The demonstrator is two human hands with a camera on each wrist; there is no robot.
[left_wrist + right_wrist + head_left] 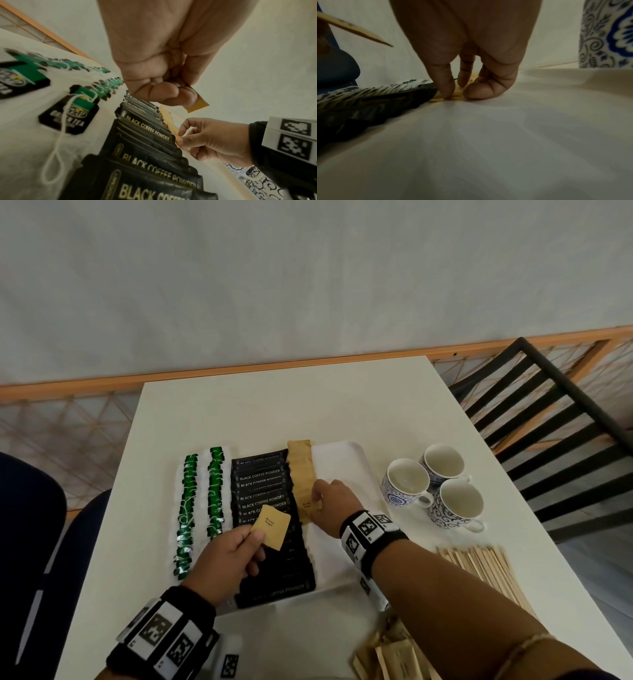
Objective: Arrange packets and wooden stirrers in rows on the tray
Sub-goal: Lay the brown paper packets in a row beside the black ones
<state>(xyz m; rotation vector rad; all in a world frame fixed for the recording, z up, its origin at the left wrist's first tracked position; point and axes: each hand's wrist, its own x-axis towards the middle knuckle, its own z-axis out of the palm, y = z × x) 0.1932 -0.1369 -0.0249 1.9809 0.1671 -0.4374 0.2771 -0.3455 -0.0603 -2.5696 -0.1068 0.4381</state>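
A white tray carries two rows of green tea bags, a row of black coffee packets and a row of brown sugar packets. My left hand hovers over the coffee row and pinches a single brown sugar packet between thumb and fingers; the same packet shows in the left wrist view. My right hand is down on the tray, its thumb and forefinger pinching the nearest packet of the brown row. Bare tray lies right of that row.
Three blue-patterned cups stand right of the tray. A bundle of wooden stirrers lies at the table's right, and a pile of loose brown packets near the front edge. A black chair stands beyond the right side.
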